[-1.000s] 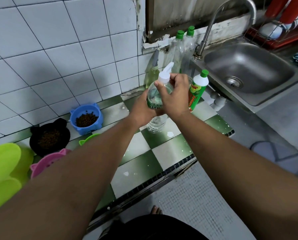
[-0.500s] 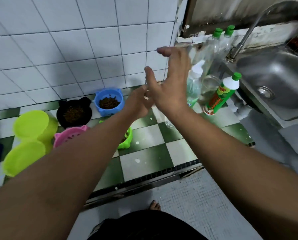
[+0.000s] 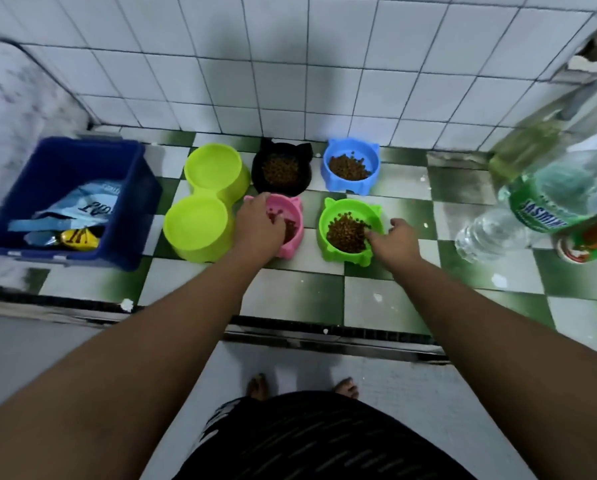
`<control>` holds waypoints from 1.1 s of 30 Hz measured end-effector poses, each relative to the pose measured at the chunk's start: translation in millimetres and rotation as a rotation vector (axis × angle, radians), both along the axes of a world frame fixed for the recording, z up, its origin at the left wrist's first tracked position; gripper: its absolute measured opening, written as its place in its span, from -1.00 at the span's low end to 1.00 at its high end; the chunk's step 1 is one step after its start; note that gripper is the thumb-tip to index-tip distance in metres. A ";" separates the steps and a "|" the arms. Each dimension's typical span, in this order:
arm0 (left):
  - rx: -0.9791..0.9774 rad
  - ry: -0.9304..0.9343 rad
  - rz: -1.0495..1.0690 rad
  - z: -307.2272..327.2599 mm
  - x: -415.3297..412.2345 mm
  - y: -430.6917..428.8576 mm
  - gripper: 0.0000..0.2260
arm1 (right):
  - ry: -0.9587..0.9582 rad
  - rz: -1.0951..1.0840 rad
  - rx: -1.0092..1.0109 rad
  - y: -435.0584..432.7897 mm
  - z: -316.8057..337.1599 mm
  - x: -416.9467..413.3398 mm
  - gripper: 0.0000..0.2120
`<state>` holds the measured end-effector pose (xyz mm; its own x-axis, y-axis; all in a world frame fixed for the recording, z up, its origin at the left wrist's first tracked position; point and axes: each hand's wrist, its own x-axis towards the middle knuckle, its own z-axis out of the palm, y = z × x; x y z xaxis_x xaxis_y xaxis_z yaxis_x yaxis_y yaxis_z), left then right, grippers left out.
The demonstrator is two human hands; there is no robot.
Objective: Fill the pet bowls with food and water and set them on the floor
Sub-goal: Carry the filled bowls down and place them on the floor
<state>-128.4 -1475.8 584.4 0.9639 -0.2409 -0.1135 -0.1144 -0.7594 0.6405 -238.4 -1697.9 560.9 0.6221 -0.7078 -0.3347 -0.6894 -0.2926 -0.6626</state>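
Both hands had left the clear plastic water bottle (image 3: 491,233) (at right on the green-checked tabletop (image 3: 290,299)). The left hand (image 3: 260,225) gripped the pink cat-eared plastic bowl (image 3: 291,216). The right hand (image 3: 399,237) reached the green cat-eared plastic bowl (image 3: 335,209), grip unclear. These 2 kibble-filled bowls likely go floorward next.

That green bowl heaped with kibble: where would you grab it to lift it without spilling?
Pinch the green bowl by its right rim, coming from the right. It stands upright and full, so a level lift suits. The rim is bare there, and the pink bowl stands close on its left. The right hand is at that spot.
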 end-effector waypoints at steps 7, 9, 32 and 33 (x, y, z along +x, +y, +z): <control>0.107 0.087 0.067 -23.4 -9.4 18.0 -0.38 | 0.138 -0.064 0.021 9.6 -20.2 0.3 -0.51; 0.102 0.111 0.113 -24.9 -8.9 16.5 -0.38 | 0.127 -0.062 0.024 10.2 -24.5 0.8 -0.54; -0.351 0.319 0.234 -44.5 -4.2 16.3 -0.53 | -0.160 -0.257 0.372 18.7 0.4 -23.0 -0.41; -0.371 0.335 0.234 -43.0 -4.7 16.8 -0.53 | -0.166 -0.260 0.387 18.8 1.1 -24.7 -0.40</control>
